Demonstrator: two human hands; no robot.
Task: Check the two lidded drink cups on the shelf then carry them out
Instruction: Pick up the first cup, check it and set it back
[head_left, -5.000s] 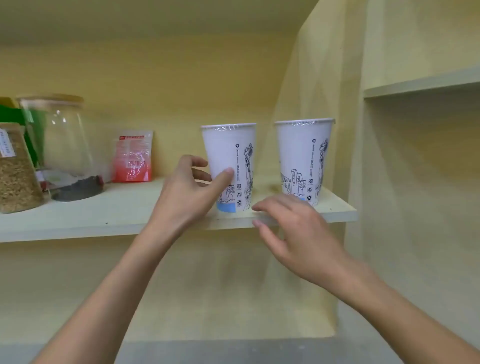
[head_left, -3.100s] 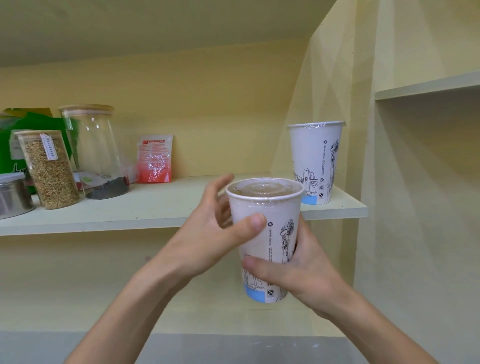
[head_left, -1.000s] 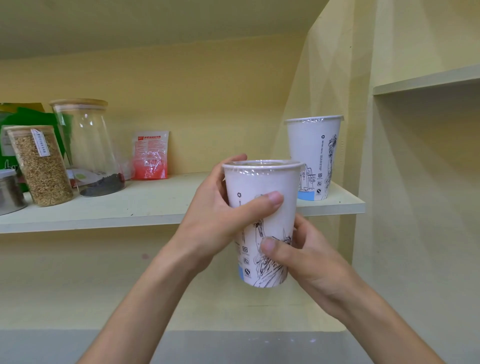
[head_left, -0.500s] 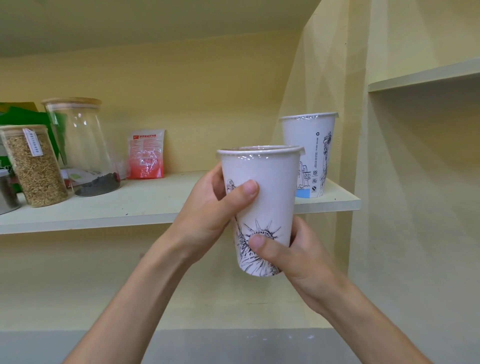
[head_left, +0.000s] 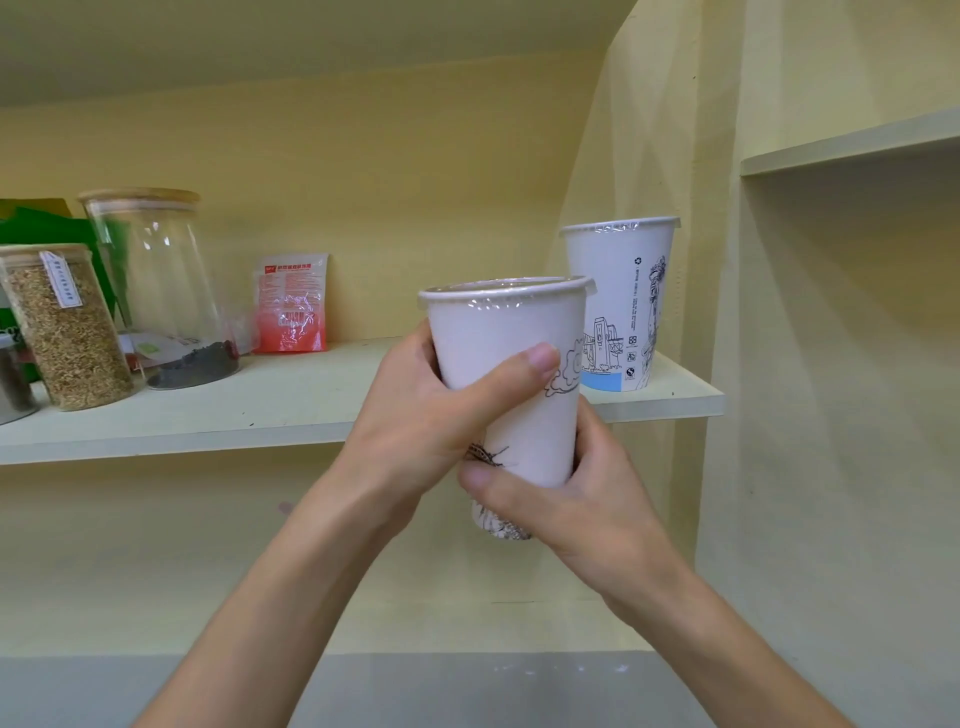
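Both hands hold one white paper cup (head_left: 509, 332) upright in front of the shelf, its top sealed with clear film and its side printed with black line drawings. My left hand (head_left: 431, 426) wraps the cup's middle from the left, thumb across the front. My right hand (head_left: 561, 499) grips the lower part and base from the right. The second cup (head_left: 623, 296), also film-sealed, with a blue band at the bottom, stands on the pale shelf (head_left: 291, 410) near its right end, behind the held cup.
On the shelf's left stand a grain-filled jar (head_left: 62, 327), a tall glass jar (head_left: 156, 280) with dark contents at the bottom, a green bag (head_left: 47, 228) and a red sachet (head_left: 291, 304) against the wall. Another shelf (head_left: 852, 140) sits upper right. A yellow wall closes the right side.
The held cup has turned in my hands: the statue drawing that faced me is now mostly hidden under my fingers. The cup on the shelf has not moved.
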